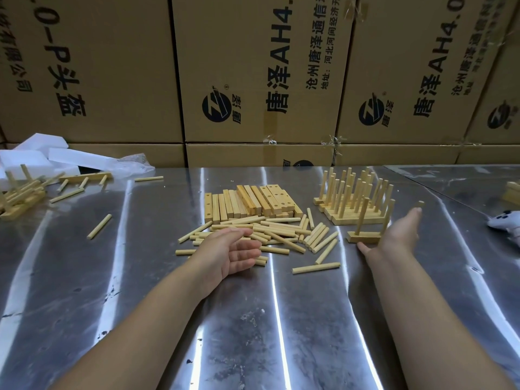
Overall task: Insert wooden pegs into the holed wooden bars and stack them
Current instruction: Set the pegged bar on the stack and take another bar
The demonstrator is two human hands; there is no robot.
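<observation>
A heap of loose wooden pegs [281, 233] lies mid-table in front of a row of holed wooden bars [247, 202]. My left hand [235, 253] hovers over the heap's near edge, palm turned inward, fingers relaxed and holding nothing. To the right, a single bar [363, 237] stands on the table with upright pegs in it. My right hand [399, 235] lies against this bar's right end with straight fingers, the thumb in front of the bar. A peg tip [421, 204] shows just past the fingertips. Behind them stands a stack of finished pegged bars [351, 201].
More pegged bars [17, 198] and stray pegs [99, 226] lie at the far left beside white foam blocks [42, 156]. Cardboard boxes [253, 80] wall off the back of the metal table [253, 319]. A white object [503, 220] and more wood [512, 192] sit at the right edge.
</observation>
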